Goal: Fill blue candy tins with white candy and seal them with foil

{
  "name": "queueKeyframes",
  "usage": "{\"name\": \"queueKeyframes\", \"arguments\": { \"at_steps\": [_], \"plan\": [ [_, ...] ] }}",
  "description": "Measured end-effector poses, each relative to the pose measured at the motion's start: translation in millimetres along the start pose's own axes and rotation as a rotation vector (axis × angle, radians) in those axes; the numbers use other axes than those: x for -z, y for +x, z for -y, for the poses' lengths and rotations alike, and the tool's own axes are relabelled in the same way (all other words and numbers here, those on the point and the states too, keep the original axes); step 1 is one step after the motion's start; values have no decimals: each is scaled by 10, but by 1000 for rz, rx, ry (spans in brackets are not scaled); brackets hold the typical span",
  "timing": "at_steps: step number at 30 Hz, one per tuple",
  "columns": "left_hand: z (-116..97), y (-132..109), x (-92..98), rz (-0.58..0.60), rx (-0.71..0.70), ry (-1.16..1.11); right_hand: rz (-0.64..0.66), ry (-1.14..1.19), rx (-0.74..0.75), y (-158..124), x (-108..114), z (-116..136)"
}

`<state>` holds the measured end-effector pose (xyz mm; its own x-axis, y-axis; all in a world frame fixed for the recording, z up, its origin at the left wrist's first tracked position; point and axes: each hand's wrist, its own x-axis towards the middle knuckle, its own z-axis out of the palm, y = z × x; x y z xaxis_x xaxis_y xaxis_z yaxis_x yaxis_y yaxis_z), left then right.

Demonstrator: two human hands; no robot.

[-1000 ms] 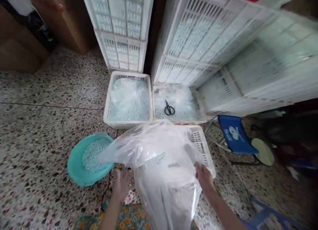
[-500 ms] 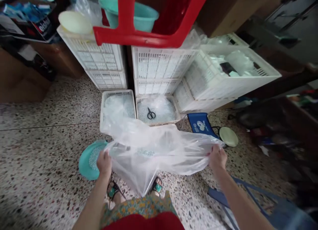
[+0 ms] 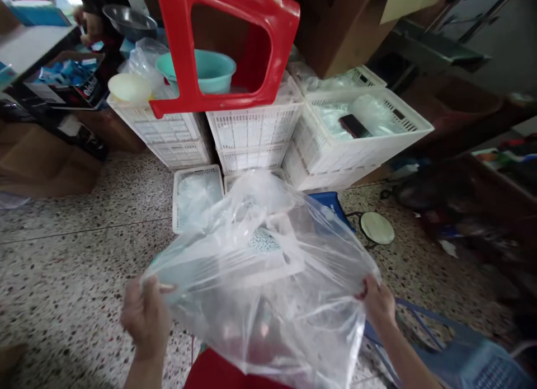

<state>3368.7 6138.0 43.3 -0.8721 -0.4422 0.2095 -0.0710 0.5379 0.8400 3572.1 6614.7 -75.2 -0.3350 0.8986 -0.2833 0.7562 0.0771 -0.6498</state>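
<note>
A large clear plastic bag [image 3: 268, 288] is stretched wide between both hands in front of my body. My left hand [image 3: 146, 310] grips its left edge, fingers closed on the film. At the right edge my right hand [image 3: 377, 302] pinches the plastic. Through the film I see small pale beads [image 3: 263, 239] low in the middle; whether they are inside the bag or beneath it I cannot tell. The white crate [image 3: 178, 198] with plastic bags inside stands on the floor behind it. The teal basin at the left is almost wholly hidden by the bag.
Stacked white crates [image 3: 255, 134] stand ahead, with a red plastic stool [image 3: 184, 53] and a teal basin [image 3: 216, 70] on top. A dark phone [image 3: 353, 126] lies in the right crate. A small round stool [image 3: 377, 228] and a blue chair [image 3: 444, 350] are at right. Another person's hand [image 3: 90, 28] shows at upper left.
Both hands have lifted the bag and drawn it closer to me, spreading it larger. It now covers the scissors and most of the teal floor basin. The view has tilted up.
</note>
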Motion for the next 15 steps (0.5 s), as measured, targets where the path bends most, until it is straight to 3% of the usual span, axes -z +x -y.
{"name": "queueKeyframes", "arguments": {
  "at_steps": [5,8,10,12,14,15],
  "plan": [
    [-39,179,-367,256,-3,-36,13,-306,139,-4,-144,252],
    [-265,141,-625,483,8,-51,3,-342,281,-156,-104,596],
    [-498,0,-753,676,-52,-100,-1,-308,400,-462,-119,891],
    [-722,-193,-819,835,-143,-173,121,-166,541,-922,-232,1182],
    [-871,-374,-800,946,-205,-212,462,30,660,-1432,-470,1412],
    [-906,-437,-763,1001,-230,-219,510,78,680,-1661,-630,1492]
  ]
}}
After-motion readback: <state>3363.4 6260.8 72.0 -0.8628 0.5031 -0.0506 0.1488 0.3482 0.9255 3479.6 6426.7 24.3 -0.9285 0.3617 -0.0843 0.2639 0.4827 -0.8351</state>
